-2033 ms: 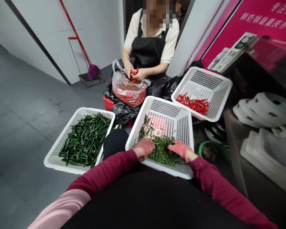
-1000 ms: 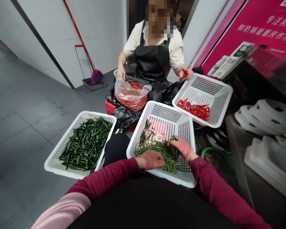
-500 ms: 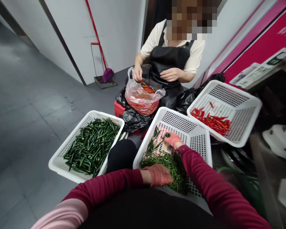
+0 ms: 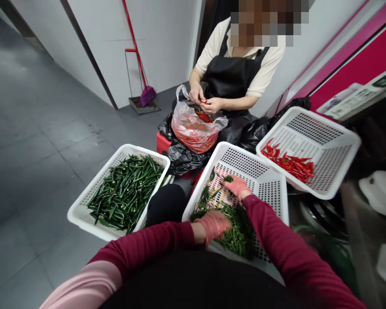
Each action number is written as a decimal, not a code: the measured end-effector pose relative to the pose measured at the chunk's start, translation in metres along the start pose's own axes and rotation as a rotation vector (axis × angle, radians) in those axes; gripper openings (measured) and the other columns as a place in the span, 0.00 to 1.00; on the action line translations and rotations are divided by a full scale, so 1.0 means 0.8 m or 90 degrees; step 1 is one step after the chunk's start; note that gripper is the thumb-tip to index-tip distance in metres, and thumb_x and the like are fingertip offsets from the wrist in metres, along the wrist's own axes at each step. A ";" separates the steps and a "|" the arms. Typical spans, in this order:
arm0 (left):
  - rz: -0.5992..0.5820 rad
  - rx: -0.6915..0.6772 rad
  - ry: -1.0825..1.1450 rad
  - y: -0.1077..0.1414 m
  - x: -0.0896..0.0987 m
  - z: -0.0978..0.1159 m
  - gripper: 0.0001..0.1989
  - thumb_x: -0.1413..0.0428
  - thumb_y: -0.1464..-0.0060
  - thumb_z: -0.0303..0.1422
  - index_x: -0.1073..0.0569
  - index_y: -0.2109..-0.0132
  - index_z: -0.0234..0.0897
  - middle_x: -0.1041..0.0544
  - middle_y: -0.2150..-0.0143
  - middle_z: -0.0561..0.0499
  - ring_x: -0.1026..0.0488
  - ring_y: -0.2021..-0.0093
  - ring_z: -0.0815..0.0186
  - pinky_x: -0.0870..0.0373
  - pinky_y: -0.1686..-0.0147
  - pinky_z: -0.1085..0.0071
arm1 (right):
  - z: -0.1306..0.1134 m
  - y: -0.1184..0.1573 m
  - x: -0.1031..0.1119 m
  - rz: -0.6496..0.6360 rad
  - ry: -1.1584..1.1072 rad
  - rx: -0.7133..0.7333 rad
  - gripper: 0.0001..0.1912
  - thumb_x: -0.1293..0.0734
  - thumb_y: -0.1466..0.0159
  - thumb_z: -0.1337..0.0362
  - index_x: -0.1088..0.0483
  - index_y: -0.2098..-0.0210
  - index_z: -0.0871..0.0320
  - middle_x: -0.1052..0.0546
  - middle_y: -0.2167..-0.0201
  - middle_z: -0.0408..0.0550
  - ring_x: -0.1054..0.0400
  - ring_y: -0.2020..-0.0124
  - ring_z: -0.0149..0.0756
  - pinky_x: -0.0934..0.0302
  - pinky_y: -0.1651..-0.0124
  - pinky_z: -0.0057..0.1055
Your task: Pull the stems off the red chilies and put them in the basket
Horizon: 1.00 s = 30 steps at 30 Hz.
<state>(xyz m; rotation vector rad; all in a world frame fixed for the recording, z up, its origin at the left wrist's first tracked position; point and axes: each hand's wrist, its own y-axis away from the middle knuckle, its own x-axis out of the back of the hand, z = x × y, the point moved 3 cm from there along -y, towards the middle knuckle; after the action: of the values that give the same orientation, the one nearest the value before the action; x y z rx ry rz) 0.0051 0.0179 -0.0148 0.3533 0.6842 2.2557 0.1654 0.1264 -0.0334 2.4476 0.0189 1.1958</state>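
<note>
Both hands wear thin pinkish gloves inside the middle white basket (image 4: 193, 199). My right hand (image 4: 237, 186) is closed on a small bunch of green chili stems (image 4: 228, 178) near the basket's centre. Against the near side, my left hand (image 4: 214, 226) rests on a heap of thin green stems (image 4: 238, 236); its fingertips are smeared by motion, so I cannot tell what they grip. A few whole green chilies (image 4: 206, 193) lie along the basket's left wall. To the left, another white basket (image 4: 83, 206) holds a large pile of green chilies (image 4: 125, 193).
A white basket (image 4: 334, 163) at right holds red chilies (image 4: 289, 163). Opposite, a co-worker in a black apron (image 4: 228, 77) handles a red chili above a plastic bag (image 4: 196, 128) of chilies. A broom (image 4: 147, 95) and dustpan (image 4: 138, 107) stand by the wall.
My left hand has lifted slightly and blurred over the stems. My right hand still holds its bunch, which hangs lower. The co-worker's hands have come together over the bag. The view has shifted slightly.
</note>
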 end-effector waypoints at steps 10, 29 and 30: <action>0.027 -0.045 0.008 0.013 -0.002 0.022 0.14 0.52 0.51 0.42 0.33 0.72 0.35 0.34 0.78 0.55 0.40 0.81 0.74 0.45 0.82 0.77 | 0.013 0.156 -0.017 -0.184 -0.706 -0.190 0.09 0.33 0.51 0.62 0.33 0.71 0.59 0.26 0.81 0.44 0.34 0.82 0.32 0.39 0.76 0.29; -0.149 -0.164 -0.529 0.037 -0.010 0.038 0.18 0.56 0.48 0.43 0.26 0.66 0.39 0.26 0.69 0.48 0.29 0.68 0.63 0.36 0.72 0.71 | -0.044 -0.029 -0.014 0.041 -0.133 -0.230 0.14 0.33 0.55 0.60 0.29 0.71 0.63 0.25 0.75 0.53 0.31 0.72 0.40 0.37 0.74 0.31; -0.164 -0.159 -0.494 0.036 -0.007 0.037 0.18 0.56 0.49 0.43 0.26 0.68 0.39 0.26 0.70 0.50 0.30 0.70 0.65 0.38 0.73 0.73 | -0.050 -0.045 -0.019 0.048 -0.086 -0.233 0.15 0.32 0.56 0.60 0.29 0.71 0.63 0.25 0.73 0.55 0.30 0.69 0.43 0.37 0.71 0.32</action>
<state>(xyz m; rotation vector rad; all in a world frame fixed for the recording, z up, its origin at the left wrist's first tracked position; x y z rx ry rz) 0.0058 0.0079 0.0258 0.8900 0.0325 1.7286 0.1318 0.1710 -0.0364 2.2127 -0.3069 0.9612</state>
